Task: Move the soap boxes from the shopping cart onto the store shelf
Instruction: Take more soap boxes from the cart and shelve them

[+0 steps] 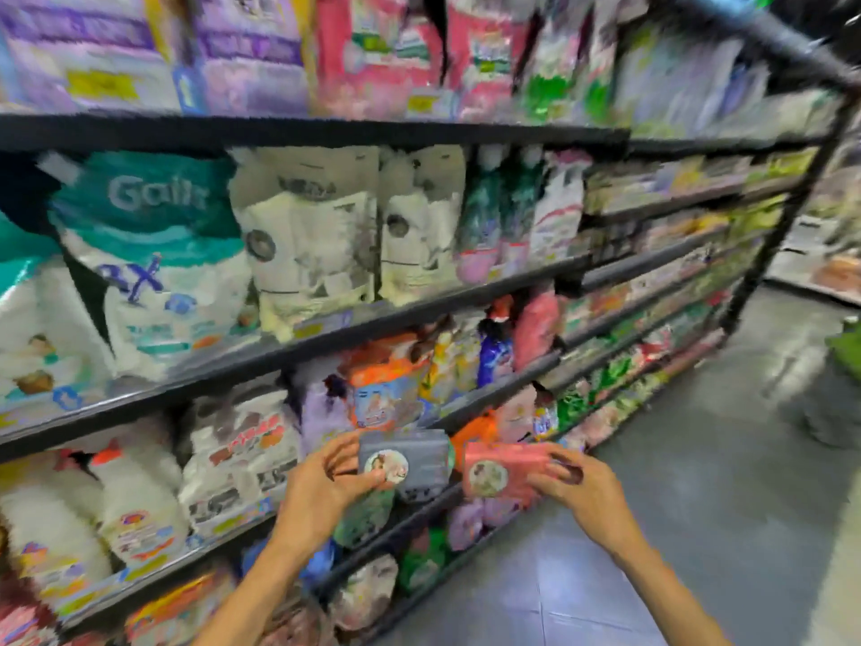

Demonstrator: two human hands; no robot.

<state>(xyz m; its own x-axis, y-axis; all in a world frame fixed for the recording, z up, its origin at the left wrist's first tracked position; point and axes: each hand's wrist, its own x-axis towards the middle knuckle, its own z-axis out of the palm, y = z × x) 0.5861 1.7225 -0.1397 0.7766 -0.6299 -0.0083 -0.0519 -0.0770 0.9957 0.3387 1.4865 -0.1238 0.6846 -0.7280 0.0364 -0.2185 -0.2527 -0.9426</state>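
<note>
A grey rectangular cardboard soap box point(412, 459) with a round picture on its face sits pinched in the left hand point(326, 482), thumb on the front and fingers behind. Just beside it, a pink rectangular soap box point(501, 468) is gripped at its right end by the right hand point(582, 482). Both boxes hang in the air before the black metal store shelf point(419, 314), crowded with bagged goods, and neither rests on it yet. The shopping cart is out of view, so what remains cannot be told. Placing both boxes looks like the step in hand.
</note>
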